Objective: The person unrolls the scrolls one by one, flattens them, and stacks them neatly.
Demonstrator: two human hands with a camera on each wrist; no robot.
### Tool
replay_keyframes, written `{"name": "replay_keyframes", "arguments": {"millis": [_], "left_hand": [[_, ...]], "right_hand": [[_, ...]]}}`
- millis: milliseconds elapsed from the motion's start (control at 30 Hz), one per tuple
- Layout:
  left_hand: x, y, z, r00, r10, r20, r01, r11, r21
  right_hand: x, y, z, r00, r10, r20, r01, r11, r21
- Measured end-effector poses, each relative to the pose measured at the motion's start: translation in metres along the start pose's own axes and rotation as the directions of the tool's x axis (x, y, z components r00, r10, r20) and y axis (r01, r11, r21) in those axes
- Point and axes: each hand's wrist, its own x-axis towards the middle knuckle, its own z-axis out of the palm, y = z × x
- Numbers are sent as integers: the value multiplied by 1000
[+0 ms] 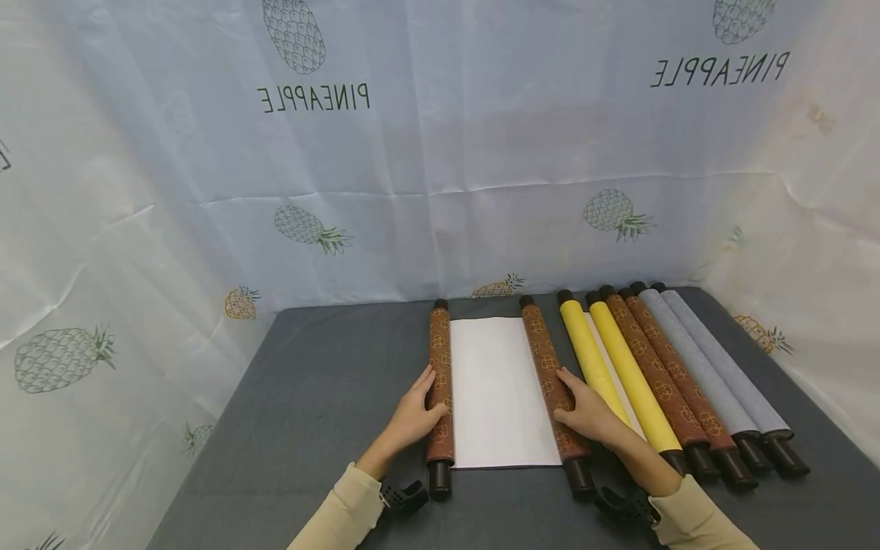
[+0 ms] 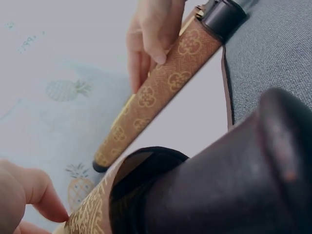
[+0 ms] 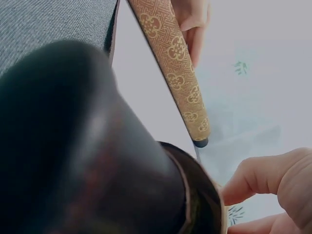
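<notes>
A scroll with brown, gold-flowered backing lies partly unrolled on the table, a blank white sheet (image 1: 503,389) showing between its two rolls. My left hand (image 1: 415,411) grips the left roll (image 1: 441,344), thumb on the inner side and fingers along the outer side. The right roll (image 1: 538,336) is held by my right hand (image 1: 587,409), thumb towards the sheet. Dark knobs stick out from both ends of each roll; the near knob (image 2: 219,180) of the left roll fills much of the left wrist view. In the right wrist view, the right thumb and finger (image 3: 265,178) touch the roll's edge.
To the right lie more scrolls side by side: a yellow one (image 1: 635,367) slightly opened, a brown one (image 1: 653,374) and a grey one (image 1: 715,359). A dark grey cloth (image 1: 309,397) covers the table. White pineapple-print curtains (image 1: 426,153) hang behind and at the sides.
</notes>
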Motion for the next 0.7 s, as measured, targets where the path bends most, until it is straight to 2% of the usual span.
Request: {"name": "replay_keyframes", "arguments": {"millis": [700], "left_hand": [[-3, 4, 1, 995, -83, -56, 84, 997, -1]], "right_hand": [[-1, -3, 3, 998, 57, -2, -57, 997, -56]]}}
